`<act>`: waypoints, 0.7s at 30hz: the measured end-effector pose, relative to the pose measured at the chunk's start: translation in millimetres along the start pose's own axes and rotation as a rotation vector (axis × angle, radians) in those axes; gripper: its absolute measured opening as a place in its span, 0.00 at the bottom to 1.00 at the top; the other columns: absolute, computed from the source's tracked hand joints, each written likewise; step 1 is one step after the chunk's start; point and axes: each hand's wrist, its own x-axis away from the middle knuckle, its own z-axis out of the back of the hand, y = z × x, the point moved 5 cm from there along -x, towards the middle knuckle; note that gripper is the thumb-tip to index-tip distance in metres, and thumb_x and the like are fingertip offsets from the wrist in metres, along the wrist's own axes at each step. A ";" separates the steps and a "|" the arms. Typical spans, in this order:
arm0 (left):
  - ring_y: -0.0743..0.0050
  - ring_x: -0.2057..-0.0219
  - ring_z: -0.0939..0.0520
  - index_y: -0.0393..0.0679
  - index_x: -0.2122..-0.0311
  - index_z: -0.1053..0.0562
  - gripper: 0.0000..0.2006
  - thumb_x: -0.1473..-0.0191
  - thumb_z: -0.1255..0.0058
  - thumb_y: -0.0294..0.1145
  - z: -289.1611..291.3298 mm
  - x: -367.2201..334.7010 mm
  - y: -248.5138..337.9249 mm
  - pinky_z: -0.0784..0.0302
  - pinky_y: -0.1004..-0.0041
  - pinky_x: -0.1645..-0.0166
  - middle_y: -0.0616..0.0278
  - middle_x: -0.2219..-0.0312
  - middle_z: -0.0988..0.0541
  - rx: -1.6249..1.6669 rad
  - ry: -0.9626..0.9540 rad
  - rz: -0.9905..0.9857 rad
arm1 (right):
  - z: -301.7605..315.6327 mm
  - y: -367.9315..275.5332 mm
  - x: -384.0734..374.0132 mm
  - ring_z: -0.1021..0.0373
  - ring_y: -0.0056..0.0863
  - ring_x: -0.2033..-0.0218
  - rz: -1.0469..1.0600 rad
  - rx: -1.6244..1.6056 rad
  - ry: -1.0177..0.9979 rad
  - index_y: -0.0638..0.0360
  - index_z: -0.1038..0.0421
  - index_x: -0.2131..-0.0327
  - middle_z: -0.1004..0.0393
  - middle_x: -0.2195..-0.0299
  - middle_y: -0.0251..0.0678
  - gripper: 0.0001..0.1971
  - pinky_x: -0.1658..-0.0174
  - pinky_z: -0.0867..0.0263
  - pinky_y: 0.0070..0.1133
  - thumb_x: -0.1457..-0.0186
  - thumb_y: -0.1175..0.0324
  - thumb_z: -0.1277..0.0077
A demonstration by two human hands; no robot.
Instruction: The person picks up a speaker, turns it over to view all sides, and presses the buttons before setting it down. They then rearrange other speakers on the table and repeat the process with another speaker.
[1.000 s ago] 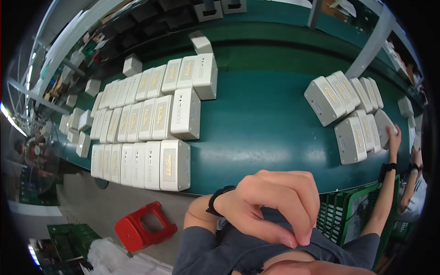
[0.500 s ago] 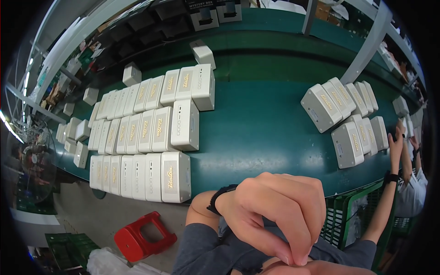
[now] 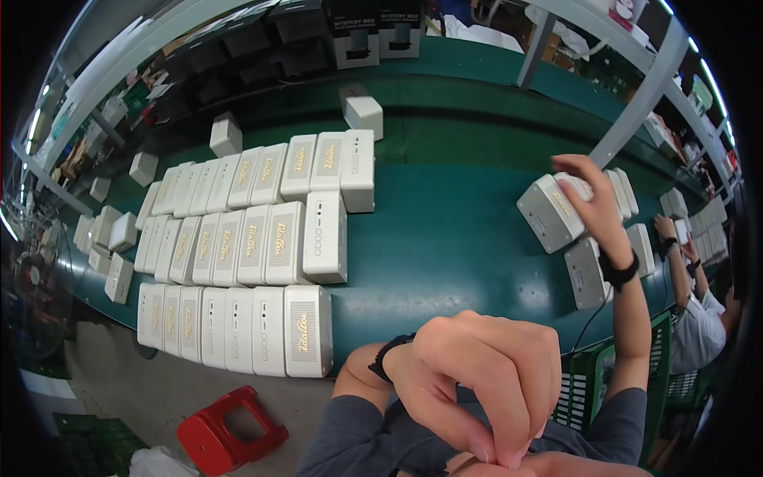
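My left hand (image 3: 485, 374) is raised close in front of me at the bottom middle, a black band on its wrist. Its thumb and fingertips are pinched together; what is between them, if anything, stays hidden. Out to the right, my right hand (image 3: 592, 199) reaches over a group of white speakers, thumb and fingers stretched apart. Nearest to it is the front white speaker (image 3: 544, 219) with gold lettering, and the hand covers part of those behind. Whether the fingers touch a speaker I cannot tell. Another white speaker (image 3: 586, 274) stands just below the wrist.
Three rows of white speakers (image 3: 310, 330) fill the left of the green table (image 3: 445, 238). Black boxes (image 3: 354, 40) stand on the far side. A red stool (image 3: 230, 433) is on the floor, a green crate (image 3: 580, 381) below the right edge. At far right a co-worker's hand (image 3: 666, 229) is near more speakers.
My right hand has come left and nearer, from the far speakers on the right to above the closer ones. My left hand stays pinched in place. The view has shifted slightly.
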 end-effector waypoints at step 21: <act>0.66 0.72 0.24 0.37 0.69 0.27 0.05 0.53 0.47 0.24 74.1 3.4 79.7 0.31 0.74 0.66 0.57 0.75 0.23 -1.140 0.520 0.037 | -295.1 45.2 -223.9 0.33 0.38 0.53 0.071 -0.065 0.085 0.57 0.40 0.46 0.33 0.54 0.47 0.33 0.51 0.37 0.27 0.55 0.58 0.42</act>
